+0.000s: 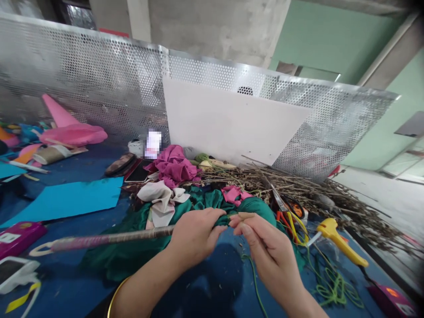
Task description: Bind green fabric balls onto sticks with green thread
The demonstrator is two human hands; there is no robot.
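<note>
Head view. Wrapped stick (109, 240): long axis runs from nine o'clock toward three, its left end out over the blue table (82, 168), its right end inside the left hand (195, 236), which is curled closed around it. Right hand (261, 247), at three o'clock of the left and almost touching it, pinches a green cord (253, 274) at the stick's tip; green cloth (132, 256) lies beneath.
</note>
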